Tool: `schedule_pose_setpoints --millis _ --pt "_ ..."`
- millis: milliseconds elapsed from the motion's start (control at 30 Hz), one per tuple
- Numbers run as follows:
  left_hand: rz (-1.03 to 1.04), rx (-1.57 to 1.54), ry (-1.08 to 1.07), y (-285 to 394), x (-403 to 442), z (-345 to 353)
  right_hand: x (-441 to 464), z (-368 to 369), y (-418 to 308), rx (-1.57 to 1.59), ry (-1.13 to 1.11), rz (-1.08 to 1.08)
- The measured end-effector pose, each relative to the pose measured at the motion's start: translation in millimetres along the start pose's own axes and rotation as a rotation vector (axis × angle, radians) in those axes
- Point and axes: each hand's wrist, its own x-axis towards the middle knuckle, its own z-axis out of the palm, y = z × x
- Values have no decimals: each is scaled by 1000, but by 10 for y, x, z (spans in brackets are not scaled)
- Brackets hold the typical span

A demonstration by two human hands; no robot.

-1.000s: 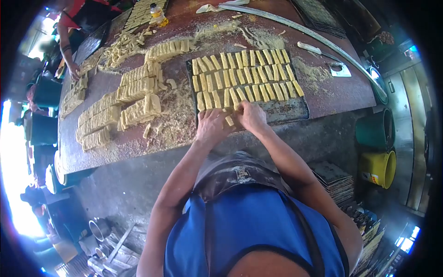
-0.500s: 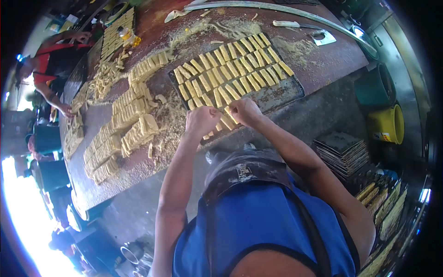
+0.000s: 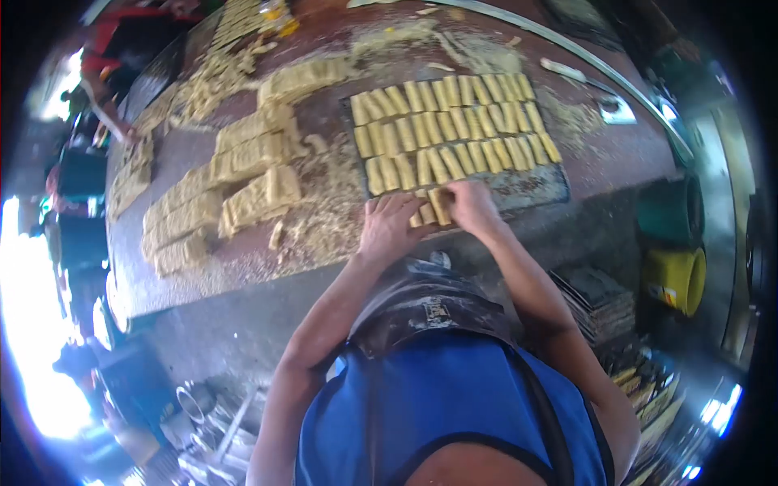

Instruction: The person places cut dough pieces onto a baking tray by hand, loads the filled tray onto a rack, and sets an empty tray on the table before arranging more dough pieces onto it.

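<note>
A dark tray point(image 3: 527, 193) at the table's front edge bears rows of pale yellow dough strips point(image 3: 446, 125). At the tray's front left, my left hand point(image 3: 391, 227) rests with its fingers bent beside a few short strips. My right hand point(image 3: 472, 206) is closed at the right end of these front strips, its fingertips around one strip point(image 3: 440, 206). What lies under my left palm is hidden. Left of the tray, stacked bundles of dough strips point(image 3: 255, 146) stand on the floury table point(image 3: 324, 235).
A knife point(image 3: 563, 70), a metal scraper point(image 3: 617, 111) and a long curved strip point(image 3: 551, 36) lie beyond the tray. An oil bottle point(image 3: 279, 16) is at the back. A co-worker's arm point(image 3: 105, 109) reaches over the table's left side. A yellow bucket point(image 3: 677, 279) stands right.
The view has swung, shifting the table. My hands have moved to the tray's front, wider apart, and more of the short front strips shows between them. The co-worker's arm has moved.
</note>
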Motion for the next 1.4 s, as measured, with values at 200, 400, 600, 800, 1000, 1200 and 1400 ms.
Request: schedule_pose_setpoints --millis 200,400,600,800,1000,1200,1400 --pt "-198 75 278 -1004 -303 -809 543 321 -566 299 -131 121" --pt "-369 291 160 -1726 -389 -1770 1272 1693 -1417 505 -262 275" --pt "-521 128 86 -2138 -193 -1768 1628 1956 -1979 435 -527 647" --pt "-480 -58 -2 -2185 -188 -2011 1667 1957 -2079 171 -506 389" --pt "-574 -503 217 -2171 -418 -2095 1555 1829 -1699 1080 -473 580" --pt "-664 -574 399 -1800 -409 -1903 1329 1240 -1109 1420 -376 719" --pt "-522 -532 -46 -668 176 -914 776 -1 -320 353 -146 466"
